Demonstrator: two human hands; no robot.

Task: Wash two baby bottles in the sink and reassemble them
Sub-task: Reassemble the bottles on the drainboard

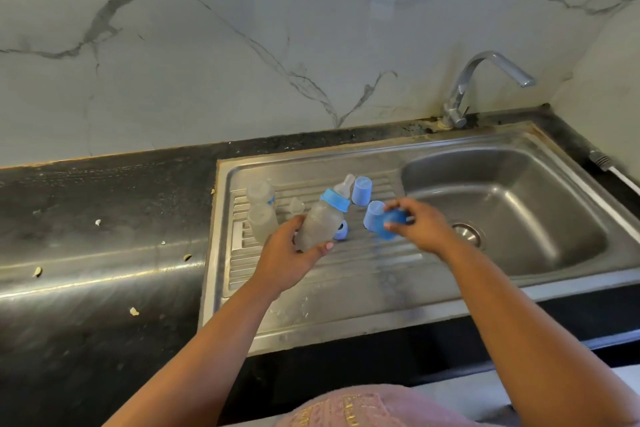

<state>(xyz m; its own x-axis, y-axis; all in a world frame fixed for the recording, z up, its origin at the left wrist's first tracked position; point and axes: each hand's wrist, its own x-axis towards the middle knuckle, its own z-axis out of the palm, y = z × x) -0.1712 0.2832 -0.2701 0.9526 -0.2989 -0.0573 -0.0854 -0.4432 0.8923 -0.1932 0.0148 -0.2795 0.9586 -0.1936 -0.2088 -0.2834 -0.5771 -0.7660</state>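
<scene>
Blue plastic shows at the top of the baby bottle (320, 218) that the left hand (289, 255) holds, fingers wrapped round its cloudy body. The bottle leans to the right, and its blue ring and pale teat (345, 185) are already on. It is held just above the ridged drainboard (332, 253) of the steel sink (512, 211). The right hand (420, 224) pinches a darker blue cap (393, 224) between thumb and fingers, over the drainboard beside the basin. A lighter blue cap (373, 216) sits touching it, and another blue cap (361, 191) stands a bit farther back. A second bottle (261, 210), with no top on, lies at the left end of the drainboard. A loose teat (296, 206) rests between the two bottles. A tap (478, 87) stands behind the basin.
</scene>
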